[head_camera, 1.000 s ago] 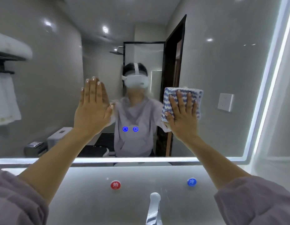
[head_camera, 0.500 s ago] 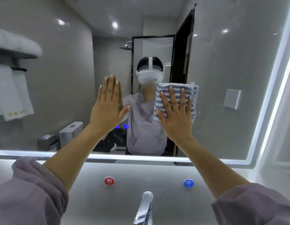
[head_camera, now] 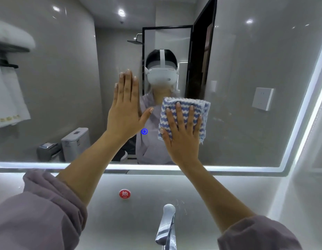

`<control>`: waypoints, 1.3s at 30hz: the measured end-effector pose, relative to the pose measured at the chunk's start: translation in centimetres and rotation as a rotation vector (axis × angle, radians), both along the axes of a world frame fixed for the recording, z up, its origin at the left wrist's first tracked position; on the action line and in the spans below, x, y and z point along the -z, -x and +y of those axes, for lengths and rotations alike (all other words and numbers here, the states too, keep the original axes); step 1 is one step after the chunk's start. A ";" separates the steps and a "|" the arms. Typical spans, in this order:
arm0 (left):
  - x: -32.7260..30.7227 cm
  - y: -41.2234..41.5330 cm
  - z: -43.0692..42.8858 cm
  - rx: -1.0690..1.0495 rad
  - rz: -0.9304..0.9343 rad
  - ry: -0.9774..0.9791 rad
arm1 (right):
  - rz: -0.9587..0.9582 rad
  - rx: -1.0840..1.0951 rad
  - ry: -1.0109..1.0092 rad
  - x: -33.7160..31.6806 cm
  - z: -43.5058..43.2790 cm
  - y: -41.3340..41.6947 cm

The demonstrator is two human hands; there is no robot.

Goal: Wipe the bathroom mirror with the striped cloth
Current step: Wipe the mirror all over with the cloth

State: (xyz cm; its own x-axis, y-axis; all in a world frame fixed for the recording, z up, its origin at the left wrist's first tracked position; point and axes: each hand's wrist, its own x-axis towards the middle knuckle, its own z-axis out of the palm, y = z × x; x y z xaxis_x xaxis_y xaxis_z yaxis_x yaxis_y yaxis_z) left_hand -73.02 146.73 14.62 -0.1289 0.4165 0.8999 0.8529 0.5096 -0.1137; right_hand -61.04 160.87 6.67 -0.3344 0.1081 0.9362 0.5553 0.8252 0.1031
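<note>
The large bathroom mirror (head_camera: 246, 73), edged by a lit strip, fills the wall ahead. My right hand (head_camera: 182, 134) lies flat on the folded blue-and-white striped cloth (head_camera: 185, 112) and presses it against the glass near the mirror's lower middle. Its fingers are spread over the cloth. My left hand (head_camera: 126, 112) rests flat on the bare glass to the left of the cloth, fingers straight and together, thumb out, holding nothing. A person's reflection wearing a white headset shows between and above the hands.
A chrome tap (head_camera: 166, 226) rises at the bottom centre, below a red round hot-water sticker (head_camera: 124, 193) on the grey wall panel. The mirror's lit lower edge (head_camera: 48, 166) runs across under my forearms. A side wall stands close on the right.
My right hand has slid the cloth down the glass and a little leftward. The left hand has stayed flat on the mirror. The view has shifted, so the tap sits further right.
</note>
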 end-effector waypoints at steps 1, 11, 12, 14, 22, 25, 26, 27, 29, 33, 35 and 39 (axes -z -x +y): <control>0.0 0.0 0.0 0.002 0.000 -0.001 | 0.002 -0.009 0.013 1.1 -0.1 0.1; -0.1 -0.1 0.1 0.002 -0.009 -0.001 | -0.111 -0.068 0.137 12.3 -1.4 -0.9; -0.1 -0.1 0.1 -0.001 -0.010 0.000 | -0.117 -0.063 0.141 12.7 -1.4 -1.0; -0.1 -0.2 0.1 -0.002 -0.007 -0.001 | -0.109 -0.051 0.140 12.7 -1.4 -0.9; -0.1 -0.1 0.1 -0.011 -0.007 0.006 | -0.039 -0.073 0.083 9.8 -1.3 -0.4; -0.1 0.0 0.2 -0.020 -0.008 0.011 | -0.007 -0.070 0.046 6.3 -1.3 0.0; -0.1 0.0 0.2 -0.023 -0.008 0.013 | 0.000 -0.068 0.026 5.1 -1.2 0.0; -0.1 0.1 0.2 -0.023 -0.008 0.013 | 0.006 -0.061 0.011 3.9 -1.1 0.1; -0.1 0.1 0.2 -0.022 -0.009 0.011 | 0.021 -0.040 0.007 1.4 -0.9 0.2; -0.1 0.2 0.3 -0.028 -0.008 -0.001 | 0.027 0.000 0.042 -1.4 -0.9 0.7; 0.0 0.2 0.4 -0.023 -0.007 -0.005 | 0.029 0.008 0.052 -1.2 -1.0 0.8; 0.0 0.3 0.4 -0.018 0.007 -0.013 | 0.024 -0.006 0.047 1.7 -1.1 0.8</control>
State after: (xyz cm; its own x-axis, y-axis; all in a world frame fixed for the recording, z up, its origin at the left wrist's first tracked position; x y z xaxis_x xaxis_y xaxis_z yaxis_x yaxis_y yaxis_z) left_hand -73.30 147.14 14.64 -0.1298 0.4026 0.9061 0.8425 0.5266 -0.1133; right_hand -61.85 159.79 5.01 -0.3124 0.1504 0.9380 0.5521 0.8322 0.0504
